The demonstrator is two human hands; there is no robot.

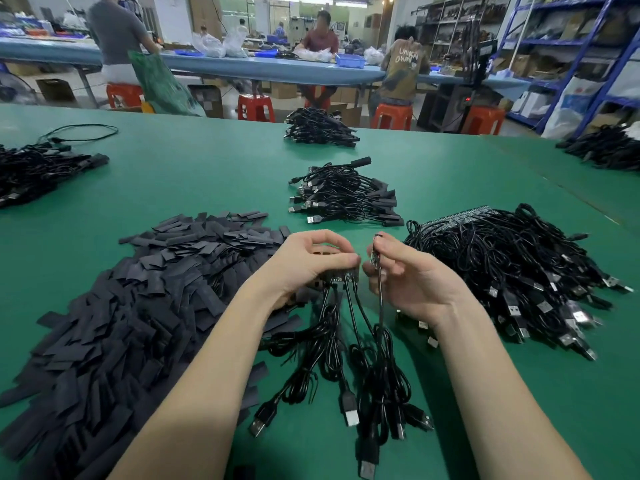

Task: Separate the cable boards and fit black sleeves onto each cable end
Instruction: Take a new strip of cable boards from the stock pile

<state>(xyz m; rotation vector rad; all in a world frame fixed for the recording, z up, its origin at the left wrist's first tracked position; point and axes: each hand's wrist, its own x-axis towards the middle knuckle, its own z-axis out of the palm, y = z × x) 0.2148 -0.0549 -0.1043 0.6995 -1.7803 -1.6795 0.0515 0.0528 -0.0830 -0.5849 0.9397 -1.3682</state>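
Left hand [311, 265] grip pinches joined boards [341, 277]; right hand [408, 275] grip pinches one split-off board [375, 252], unsleeved. Sleeves [145, 299] heaped near left. Finished cables [346, 197] piled far centre; large unsplit bundle [512, 268] right. Judged: much left.

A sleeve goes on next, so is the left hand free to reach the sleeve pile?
Probably not yet: the left hand grips a strip of boards, though the sleeve pile lies unblocked right beside it.
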